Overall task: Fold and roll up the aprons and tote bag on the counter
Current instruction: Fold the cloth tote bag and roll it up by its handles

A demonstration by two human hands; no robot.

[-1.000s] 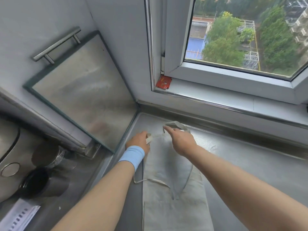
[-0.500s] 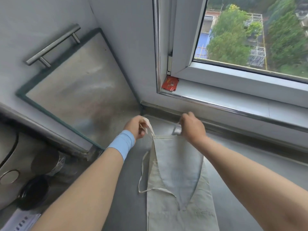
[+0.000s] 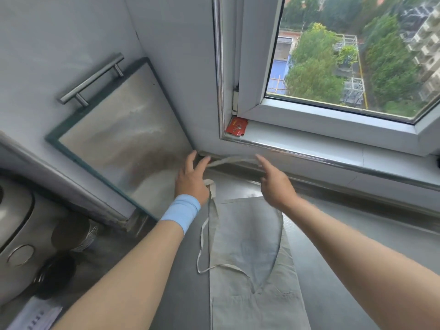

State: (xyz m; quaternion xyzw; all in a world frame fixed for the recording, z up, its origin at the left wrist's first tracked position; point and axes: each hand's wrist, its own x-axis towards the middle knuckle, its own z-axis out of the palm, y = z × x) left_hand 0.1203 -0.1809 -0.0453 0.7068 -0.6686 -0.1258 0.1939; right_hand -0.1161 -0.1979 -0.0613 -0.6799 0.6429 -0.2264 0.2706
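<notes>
A pale grey-beige apron (image 3: 250, 236) lies folded lengthwise on the steel counter (image 3: 357, 246), its bib end toward the window. Its neck strap (image 3: 233, 160) stretches along the counter's back edge between my two hands. My left hand (image 3: 191, 179), with a blue wristband, reaches toward the corner with straight fingers, and the strap's left end meets its fingertips. My right hand (image 3: 275, 184) is above the bib's top edge, fingers extended, its index tip touching the strap's right end. A thin waist tie (image 3: 202, 246) loops off the apron's left side.
A framed glass panel (image 3: 123, 129) with a metal bar handle (image 3: 91, 78) leans at the left. Below it stand a metal pot (image 3: 73, 232), a black lid (image 3: 54, 275) and a steel appliance (image 3: 14, 234). A red packet (image 3: 235, 126) sits on the window sill (image 3: 333, 148).
Both hands have moved away from the bib's top edge toward the wall, fingers now straightened, and the neck strap is drawn out between them. The apron has stayed flat on the counter.
</notes>
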